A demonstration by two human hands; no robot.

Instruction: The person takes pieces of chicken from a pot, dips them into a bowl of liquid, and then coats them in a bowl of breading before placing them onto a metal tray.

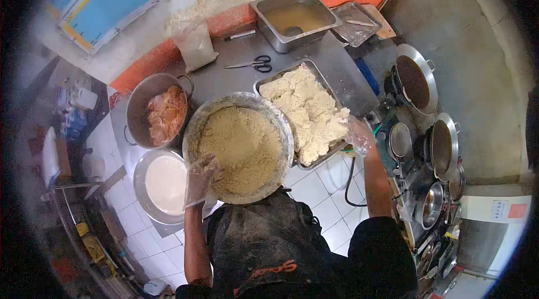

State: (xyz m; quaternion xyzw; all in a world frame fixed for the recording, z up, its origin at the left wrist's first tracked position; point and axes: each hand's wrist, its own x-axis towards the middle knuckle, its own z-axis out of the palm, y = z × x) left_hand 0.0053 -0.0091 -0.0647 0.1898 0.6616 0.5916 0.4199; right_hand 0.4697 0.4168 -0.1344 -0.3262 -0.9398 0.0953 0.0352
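Note:
My left hand (201,180), in a clear glove caked with flour, is at the left rim of a wide metal bowl of flour (241,147). Its fingers reach over the flour, loosely bent, with nothing visible in them. At the right edge of a metal tray (323,160) is my gloved right hand (359,135). It is against the heaped flour-coated pieces (306,111), and I cannot see whether its fingers grip a piece or the tray rim. Left of the flour bowl stand a pot (137,109) of raw meat (167,113) and a bowl of pale batter (163,182).
Scissors (250,65), a marker (240,35) and a plastic bag (195,46) lie on the steel table. Behind the tray is a deep pan of cloudy liquid (296,17). Dark-filled woks (414,83) and a strainer (400,139) stand over the stove at right.

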